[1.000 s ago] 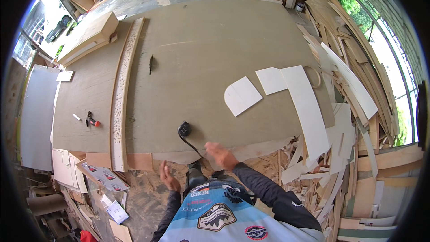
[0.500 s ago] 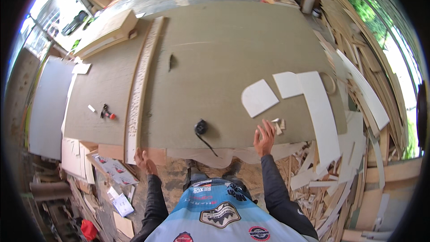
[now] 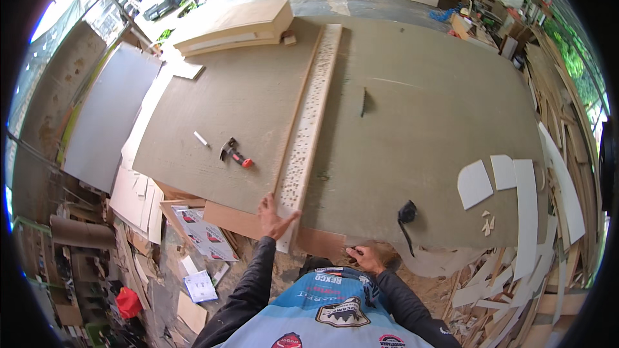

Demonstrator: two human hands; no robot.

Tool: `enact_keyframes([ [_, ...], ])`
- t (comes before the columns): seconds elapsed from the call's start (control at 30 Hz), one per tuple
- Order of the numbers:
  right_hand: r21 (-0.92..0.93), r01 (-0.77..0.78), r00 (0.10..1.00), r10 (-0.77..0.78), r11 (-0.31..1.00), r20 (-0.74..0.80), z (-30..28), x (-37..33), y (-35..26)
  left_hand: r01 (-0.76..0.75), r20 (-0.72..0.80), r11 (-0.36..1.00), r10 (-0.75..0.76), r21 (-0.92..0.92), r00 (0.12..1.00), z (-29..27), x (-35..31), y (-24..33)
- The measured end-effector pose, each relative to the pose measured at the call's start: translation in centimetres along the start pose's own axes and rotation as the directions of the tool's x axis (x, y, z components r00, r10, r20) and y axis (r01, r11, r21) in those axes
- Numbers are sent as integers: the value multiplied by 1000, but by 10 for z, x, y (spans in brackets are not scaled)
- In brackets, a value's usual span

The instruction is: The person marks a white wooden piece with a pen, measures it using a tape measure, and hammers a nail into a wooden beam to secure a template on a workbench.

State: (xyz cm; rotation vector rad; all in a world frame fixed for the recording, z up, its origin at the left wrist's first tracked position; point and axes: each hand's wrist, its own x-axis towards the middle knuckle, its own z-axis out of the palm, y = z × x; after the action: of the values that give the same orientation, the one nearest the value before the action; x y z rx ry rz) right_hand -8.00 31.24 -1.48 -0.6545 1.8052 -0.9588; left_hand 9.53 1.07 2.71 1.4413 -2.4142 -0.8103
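A long narrow board (image 3: pixel 313 109), white with brown speckles and a wooden strip along its left edge, lies lengthwise across the big worktable (image 3: pixel 425 135). Across its near end rests my left hand (image 3: pixel 276 219), fingers and thumb spread over the board's width. My right hand (image 3: pixel 367 259) is close to my waist at the table's front edge. Its fingers are curled, and a small dark thing at the fingertips is too small to name. On the table to its right sits a black tape measure (image 3: pixel 407 211). A claw hammer (image 3: pixel 236 153) with a red-ended handle lies left of the board.
A white stick (image 3: pixel 202 139) lies beyond the hammer, and a thin dark strip (image 3: pixel 363 102) right of the board. A pale wooden box (image 3: pixel 235 28) stands far left. White cut panels (image 3: pixel 474 184) and small wood chips (image 3: pixel 488 222) lie at right. Offcuts (image 3: pixel 480 293) cover the floor there.
The view has swung left. My left hand has moved from beside the board's near end onto it. My right hand has drawn back from near the wood chips to my waist, its fingers now curled.
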Motion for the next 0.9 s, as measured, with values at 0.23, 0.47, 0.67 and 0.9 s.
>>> enact_keyframes([
  [0.23,353,-27,953,131,935,-275,54,6,-45,2,45,991,-8,131,999,10,-8,27],
  [0.47,32,25,896,-8,999,-445,57,-3,-44,-5,53,1000,5,4,999,7,-1,15],
  [0.67,-31,297,846,-278,954,-455,51,-35,-157,36,212,977,9,-210,977,-3,5,1],
  [0.9,-245,585,701,-634,773,-326,80,-34,-237,31,58,838,1,-544,998,-3,53,-59],
])
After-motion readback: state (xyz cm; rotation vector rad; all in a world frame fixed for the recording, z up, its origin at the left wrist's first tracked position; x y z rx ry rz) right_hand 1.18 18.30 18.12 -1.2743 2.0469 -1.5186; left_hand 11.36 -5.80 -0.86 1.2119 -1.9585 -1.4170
